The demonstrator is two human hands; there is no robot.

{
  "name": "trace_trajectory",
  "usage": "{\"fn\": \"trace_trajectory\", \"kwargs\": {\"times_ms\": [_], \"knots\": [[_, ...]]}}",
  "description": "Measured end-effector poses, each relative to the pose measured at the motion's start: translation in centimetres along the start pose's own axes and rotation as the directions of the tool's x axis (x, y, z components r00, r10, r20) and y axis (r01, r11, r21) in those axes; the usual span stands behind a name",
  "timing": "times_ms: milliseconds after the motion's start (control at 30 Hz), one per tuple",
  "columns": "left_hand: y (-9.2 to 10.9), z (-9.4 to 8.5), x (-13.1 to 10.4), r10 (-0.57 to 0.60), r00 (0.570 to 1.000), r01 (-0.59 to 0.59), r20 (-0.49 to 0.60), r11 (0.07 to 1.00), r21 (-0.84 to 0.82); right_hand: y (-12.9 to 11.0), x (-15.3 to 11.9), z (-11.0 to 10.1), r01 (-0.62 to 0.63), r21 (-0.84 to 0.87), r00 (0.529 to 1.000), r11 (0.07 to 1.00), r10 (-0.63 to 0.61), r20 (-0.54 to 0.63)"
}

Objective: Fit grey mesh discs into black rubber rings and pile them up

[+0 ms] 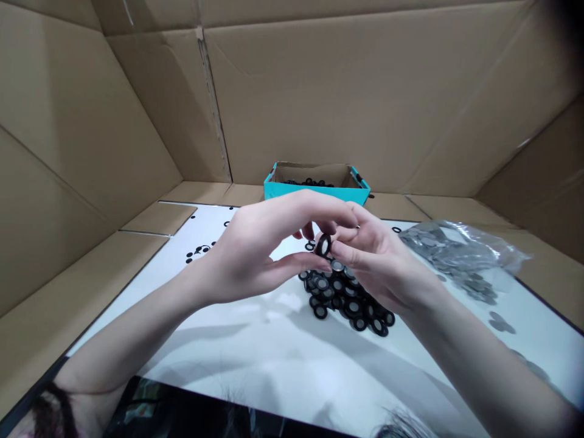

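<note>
At the bottom edge of the frame there is one dark surface (182, 410), with some strands of hair near the lower right. The two forearms come from the lower corners over one white bench (255, 353).

In the centre are two hands, and between their fingertips is one black ring (324, 245) with a pale disc in its middle, tilted on its edge. The right hand (385, 255) has its grip closed on this ring, with the thumb at its right side. The left hand (250, 246) is curved about it, the thumb at the lower edge; I cannot tell whether this grip presses it.

Just below the hands lies one pile of similar rings (353, 304), several dozen, too overlapped for an exact count. At the right, about three grey discs (502, 322) lie together, and beyond them one clear plastic bag (465, 243) with many grey discs, uncountable. At the left, about five small dark pieces (198, 250) form a loose group.

Farther, at upper centre, stands one turquoise box (287, 191) with dark rings inside, before cardboard walls (347, 91).
</note>
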State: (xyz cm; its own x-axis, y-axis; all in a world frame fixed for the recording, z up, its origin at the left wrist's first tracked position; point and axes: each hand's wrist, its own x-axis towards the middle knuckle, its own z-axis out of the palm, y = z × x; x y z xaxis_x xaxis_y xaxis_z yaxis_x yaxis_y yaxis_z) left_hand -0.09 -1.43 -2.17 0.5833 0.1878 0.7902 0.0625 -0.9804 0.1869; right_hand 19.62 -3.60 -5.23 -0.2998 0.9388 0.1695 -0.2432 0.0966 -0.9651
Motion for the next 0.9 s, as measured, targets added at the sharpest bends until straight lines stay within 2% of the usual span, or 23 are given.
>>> {"fn": "trace_trajectory", "kwargs": {"times_ms": [133,333,467,700,800,900], "knots": [[0.1,0.0,0.1,0.022,1.0,-0.022,0.005,0.999,0.047,-0.1,0.0,0.1,0.034,0.008,0.999,0.999,-0.034,0.036],[-0.1,0.3,-0.1,0.014,0.996,-0.017,0.089,0.999,0.032,-0.1,-0.1,0.2,0.063,0.006,0.996,0.998,-0.064,0.063],[-0.2,0.5,-0.2,-0.016,0.995,0.007,0.098,0.996,0.086,0.0,-0.2,0.1,0.091,-0.038,0.992,0.995,-0.087,0.088],[-0.2,-0.6,0.1,-0.077,0.948,0.083,0.308,0.997,-0.006,0.1,-0.1,0.2,0.149,-0.085,0.981,0.985,-0.136,0.142],[-0.5,-0.4,0.2,0.002,0.956,0.012,0.293,0.999,-0.044,0.2,-0.1,0.1,0.141,-0.131,0.986,0.981,-0.127,0.112],[-0.6,-0.1,0.1,-0.042,0.962,0.045,0.271,0.999,-0.005,0.2,-0.1,0.1,0.147,-0.185,0.986,0.972,-0.13,0.103]]}}
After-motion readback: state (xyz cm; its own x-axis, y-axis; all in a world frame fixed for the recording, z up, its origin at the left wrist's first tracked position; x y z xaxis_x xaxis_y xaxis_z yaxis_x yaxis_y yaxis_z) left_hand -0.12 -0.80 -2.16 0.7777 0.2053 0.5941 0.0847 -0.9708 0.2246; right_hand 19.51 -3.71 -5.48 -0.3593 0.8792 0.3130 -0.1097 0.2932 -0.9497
